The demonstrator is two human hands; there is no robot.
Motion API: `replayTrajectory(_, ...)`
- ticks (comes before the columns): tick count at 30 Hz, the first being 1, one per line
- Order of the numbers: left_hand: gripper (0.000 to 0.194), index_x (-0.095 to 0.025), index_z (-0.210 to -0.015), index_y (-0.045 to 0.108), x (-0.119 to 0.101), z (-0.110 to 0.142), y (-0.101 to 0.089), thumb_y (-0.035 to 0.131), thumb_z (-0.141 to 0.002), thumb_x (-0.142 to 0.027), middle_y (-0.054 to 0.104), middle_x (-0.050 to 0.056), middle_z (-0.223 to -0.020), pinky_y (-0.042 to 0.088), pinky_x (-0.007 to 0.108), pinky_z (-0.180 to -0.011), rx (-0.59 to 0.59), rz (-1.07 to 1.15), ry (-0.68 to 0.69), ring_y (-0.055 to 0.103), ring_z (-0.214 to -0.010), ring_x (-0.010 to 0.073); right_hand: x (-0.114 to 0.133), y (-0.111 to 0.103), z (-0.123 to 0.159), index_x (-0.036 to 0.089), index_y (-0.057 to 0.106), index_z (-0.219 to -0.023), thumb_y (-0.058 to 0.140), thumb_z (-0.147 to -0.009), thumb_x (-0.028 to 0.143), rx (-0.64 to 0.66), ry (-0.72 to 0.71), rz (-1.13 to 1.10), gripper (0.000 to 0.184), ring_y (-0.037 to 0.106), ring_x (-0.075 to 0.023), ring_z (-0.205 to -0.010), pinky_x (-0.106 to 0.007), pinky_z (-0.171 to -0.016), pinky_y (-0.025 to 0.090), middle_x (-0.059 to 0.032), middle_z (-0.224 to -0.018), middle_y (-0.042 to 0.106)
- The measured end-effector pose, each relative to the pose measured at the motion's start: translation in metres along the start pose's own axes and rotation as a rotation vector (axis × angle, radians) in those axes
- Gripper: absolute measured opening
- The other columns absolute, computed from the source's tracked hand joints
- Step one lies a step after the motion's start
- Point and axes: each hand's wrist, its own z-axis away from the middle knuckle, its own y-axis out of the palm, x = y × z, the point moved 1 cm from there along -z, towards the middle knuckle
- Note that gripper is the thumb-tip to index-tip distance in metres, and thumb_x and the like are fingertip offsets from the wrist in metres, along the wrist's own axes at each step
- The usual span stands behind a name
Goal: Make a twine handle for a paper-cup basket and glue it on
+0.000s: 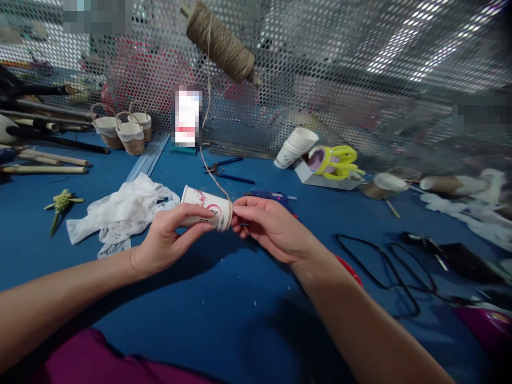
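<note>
A printed white paper cup (199, 199) lies on its side in the air above the blue table, its wide mouth to the left. My left hand (170, 229) wraps around the cup's side, thumb and fingers pressed to it. Twine (212, 175) runs down from a spool (219, 42) on the mesh and lies along the cup's base end. My right hand (266, 224) pinches at that end, fingertips on the twine. Behind my right hand lies a blue glue gun (272, 196), partly covered.
White lace (124, 210) lies left of the cup. Pliers (228, 172) and stacked paper cups (296, 146) are farther back. Small twine-wrapped baskets (130, 137) stand back left, near sticks (44, 169). A black cord (384, 266) loops at the right. Perforated metal mesh (320, 69) bounds the back.
</note>
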Motion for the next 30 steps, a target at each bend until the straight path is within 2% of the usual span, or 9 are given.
replayTrajectory(6, 0.010, -0.014, -0.091, 0.060, 0.003, 0.001, -0.002, 0.059, -0.081, -0.017, 0.071, 0.005, -0.078, 0.053, 0.020, -0.062, 0.045, -0.149, 0.202, 0.066, -0.069, 0.0115, 0.000, -0.001, 0.000, 0.015, 0.060, -0.065, 0.065, -0.063, 0.024, -0.033, 0.023, -0.016, 0.011, 0.051, -0.0051, -0.050, -0.019, -0.047, 0.033, 0.0033, -0.055, 0.058)
replayTrajectory(16, 0.010, -0.016, -0.091, 0.060, 0.004, 0.002, -0.001, 0.059, -0.081, -0.017, 0.070, 0.003, -0.074, 0.052, 0.022, -0.059, 0.047, -0.173, 0.249, 0.064, -0.064, 0.0116, 0.000, -0.001, 0.002, 0.014, 0.059, -0.063, 0.064, -0.063, 0.023, -0.054, -0.003, 0.040, 0.010, 0.050, -0.0051, -0.049, -0.020, -0.050, 0.035, 0.0031, -0.054, 0.058)
replayTrajectory(22, 0.022, -0.020, -0.099, 0.059, 0.005, 0.005, -0.001, 0.061, -0.078, -0.014, 0.070, 0.004, -0.085, 0.052, 0.025, -0.069, 0.104, -0.109, 0.132, 0.065, -0.074, 0.0140, 0.000, -0.002, 0.000, 0.015, 0.058, -0.063, 0.064, -0.063, 0.022, -0.051, -0.013, 0.042, 0.010, 0.049, -0.0056, -0.050, -0.021, -0.051, 0.035, 0.0030, -0.054, 0.056)
replayTrajectory(24, 0.034, -0.020, -0.109, 0.054, 0.007, 0.005, -0.001, 0.063, -0.076, -0.016, 0.067, 0.007, -0.098, 0.051, 0.027, -0.074, 0.091, -0.004, 0.027, 0.064, -0.084, 0.0160, 0.000, -0.002, 0.000, 0.015, 0.057, -0.063, 0.063, -0.062, 0.023, -0.066, -0.026, 0.055, 0.010, 0.048, -0.0062, -0.050, -0.022, -0.052, 0.036, 0.0031, -0.054, 0.056)
replayTrajectory(26, 0.042, -0.020, -0.116, 0.048, 0.008, 0.002, -0.001, 0.062, -0.077, -0.019, 0.063, 0.010, -0.106, 0.051, 0.027, -0.075, 0.076, 0.158, -0.135, 0.062, -0.088, 0.0164, 0.001, -0.002, 0.000, 0.016, 0.056, -0.063, 0.062, -0.062, 0.024, -0.085, -0.067, 0.111, 0.010, 0.047, -0.0071, -0.051, -0.023, -0.053, 0.036, 0.0030, -0.055, 0.055)
replayTrajectory(30, 0.036, -0.021, -0.115, 0.049, 0.008, -0.008, -0.005, 0.058, -0.080, -0.024, 0.066, 0.007, -0.094, 0.051, 0.023, -0.067, 0.084, 0.444, -0.390, 0.061, -0.079, 0.0139, 0.005, 0.004, 0.007, 0.016, 0.055, -0.064, 0.059, -0.066, 0.023, -0.100, -0.223, 0.420, 0.008, 0.045, -0.0091, -0.056, -0.024, -0.055, 0.036, 0.0026, -0.061, 0.054)
